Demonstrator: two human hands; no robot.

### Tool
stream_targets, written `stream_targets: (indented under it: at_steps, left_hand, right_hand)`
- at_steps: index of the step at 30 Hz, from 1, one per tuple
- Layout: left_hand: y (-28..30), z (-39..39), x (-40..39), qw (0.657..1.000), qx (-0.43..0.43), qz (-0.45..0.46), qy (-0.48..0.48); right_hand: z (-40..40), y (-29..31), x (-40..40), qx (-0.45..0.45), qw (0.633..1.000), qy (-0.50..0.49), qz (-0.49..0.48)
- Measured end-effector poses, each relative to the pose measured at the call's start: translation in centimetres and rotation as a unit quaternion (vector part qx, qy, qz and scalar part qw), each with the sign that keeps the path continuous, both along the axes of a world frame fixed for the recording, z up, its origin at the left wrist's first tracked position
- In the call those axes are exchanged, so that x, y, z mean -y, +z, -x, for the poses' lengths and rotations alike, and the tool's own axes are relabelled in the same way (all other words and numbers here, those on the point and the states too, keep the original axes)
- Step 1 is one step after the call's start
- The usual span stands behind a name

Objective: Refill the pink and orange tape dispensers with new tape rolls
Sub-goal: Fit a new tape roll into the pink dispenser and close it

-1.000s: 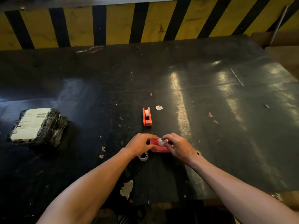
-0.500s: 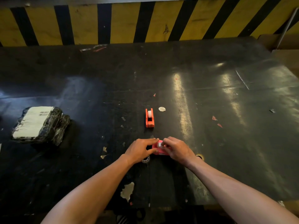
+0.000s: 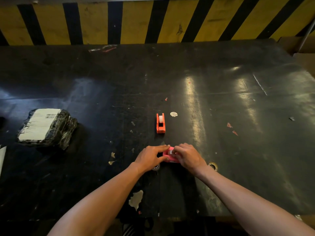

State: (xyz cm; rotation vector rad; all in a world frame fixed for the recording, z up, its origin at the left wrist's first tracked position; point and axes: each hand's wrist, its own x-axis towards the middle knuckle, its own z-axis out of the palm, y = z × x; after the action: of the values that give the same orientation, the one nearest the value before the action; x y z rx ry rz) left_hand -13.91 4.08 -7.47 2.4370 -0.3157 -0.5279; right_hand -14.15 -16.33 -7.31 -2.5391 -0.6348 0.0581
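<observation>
The pink tape dispenser (image 3: 167, 155) sits on the black table near its front edge, gripped from both sides. My left hand (image 3: 150, 157) holds its left end. My right hand (image 3: 187, 156) holds its right side, fingertips on a pale tape roll (image 3: 171, 152) in its top. The orange tape dispenser (image 3: 160, 123) stands alone a little farther back, with a white roll seated in it. A clear tape roll (image 3: 156, 167) peeks out under my left wrist, and another ring (image 3: 212, 166) lies just right of my right wrist.
A black plastic-wrapped parcel with a white label (image 3: 46, 126) lies at the left. A yellow-and-black striped wall (image 3: 153, 21) bounds the back of the table (image 3: 238, 116). Cardboard boxes (image 3: 305, 53) stand at the far right. A white round sticker (image 3: 173, 114) lies beside the orange dispenser.
Both hands stay on the pink dispenser; the fingers have shifted slightly over the roll at its top. The orange dispenser has not moved.
</observation>
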Motion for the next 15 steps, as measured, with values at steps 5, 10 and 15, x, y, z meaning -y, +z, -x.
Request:
stream_targets:
  at_steps: [5,10,15]
  left_hand:
    - [0.0,0.1,0.1,1.000,-0.004,0.001,0.009]
    - [-0.1,0.2,0.5,0.999,-0.016,0.018,0.039]
    - [-0.4,0.6,0.9,0.998,0.003,0.036,0.052]
  right_hand:
    - [0.4,0.8,-1.4,-0.064,0.993,-0.096,0.018]
    - [0.9,0.8,-2.9,-0.075,0.975,-0.205,0.030]
    - [1.2,0.7,-3.3,-0.133,0.956,-0.262,0.026]
